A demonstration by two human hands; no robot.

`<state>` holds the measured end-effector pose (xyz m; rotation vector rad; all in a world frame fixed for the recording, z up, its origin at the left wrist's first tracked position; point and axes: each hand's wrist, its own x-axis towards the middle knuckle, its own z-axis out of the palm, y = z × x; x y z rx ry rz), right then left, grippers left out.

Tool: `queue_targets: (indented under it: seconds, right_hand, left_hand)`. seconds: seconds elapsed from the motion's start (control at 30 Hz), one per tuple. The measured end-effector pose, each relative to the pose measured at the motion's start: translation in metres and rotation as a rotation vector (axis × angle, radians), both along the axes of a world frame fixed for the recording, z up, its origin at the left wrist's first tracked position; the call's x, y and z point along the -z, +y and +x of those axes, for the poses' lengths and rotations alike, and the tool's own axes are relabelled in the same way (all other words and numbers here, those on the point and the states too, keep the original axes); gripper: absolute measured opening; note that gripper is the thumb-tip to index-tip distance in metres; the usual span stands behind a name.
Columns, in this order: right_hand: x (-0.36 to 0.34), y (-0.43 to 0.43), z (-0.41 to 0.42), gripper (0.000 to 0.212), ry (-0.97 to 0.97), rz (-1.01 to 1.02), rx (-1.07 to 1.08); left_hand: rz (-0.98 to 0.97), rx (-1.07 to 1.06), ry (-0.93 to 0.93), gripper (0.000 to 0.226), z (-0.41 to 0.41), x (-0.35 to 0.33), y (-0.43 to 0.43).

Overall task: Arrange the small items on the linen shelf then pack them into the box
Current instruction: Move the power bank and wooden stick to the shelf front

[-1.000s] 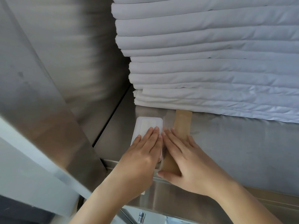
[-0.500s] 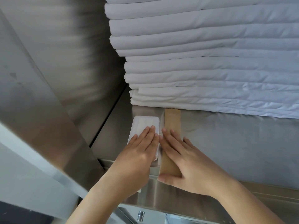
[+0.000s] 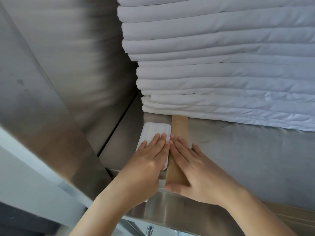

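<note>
Arranging looks nearly done: the left hand (image 3: 150, 160) lies flat, fingers straight, on the white packet (image 3: 153, 130), and the right hand (image 3: 196, 167) likewise on the brown strip (image 3: 179, 126), side by side on the shelf (image 3: 238, 159) before the linen (image 3: 221, 74). I see no box, so packing is not yet begun. No writing is readable on either.

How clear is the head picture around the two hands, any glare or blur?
Head view: left hand and right hand are sharp on the white packet and tan packet; the steel side wall looks smeared with soft reflections; the shelf has dull sheen, no hard glare; the linen stack is bright, folds readable.
</note>
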<state>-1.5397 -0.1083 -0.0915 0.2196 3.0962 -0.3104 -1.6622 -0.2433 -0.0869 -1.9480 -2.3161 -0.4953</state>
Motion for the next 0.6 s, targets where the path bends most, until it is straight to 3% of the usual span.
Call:
queue_targets:
  seconds: [0.17,0.3,0.37,0.5,0.6]
  right_hand:
    - [-0.007,0.008,0.005,0.101,0.024,0.037,0.009]
    - [-0.016,0.011,0.01,0.098,0.074,0.073,0.063]
    - [-0.021,0.007,0.012,0.087,0.165,0.049,0.105]
    - [-0.022,-0.004,0.018,0.052,0.376,0.156,0.212]
    - [-0.022,-0.018,0.024,0.05,0.389,0.228,0.322]
  left_hand:
    - [-0.008,-0.081,-0.052,0.053,0.006,-0.007,0.005]
    - [0.125,-0.172,0.148,0.043,0.017,-0.022,0.014]
    - [0.182,-0.181,0.176,0.037,0.02,-0.024,0.018]
    - [0.209,-0.177,0.158,0.049,0.022,-0.027,0.017]
    - [0.23,-0.135,0.16,0.049,0.024,-0.032,0.014]
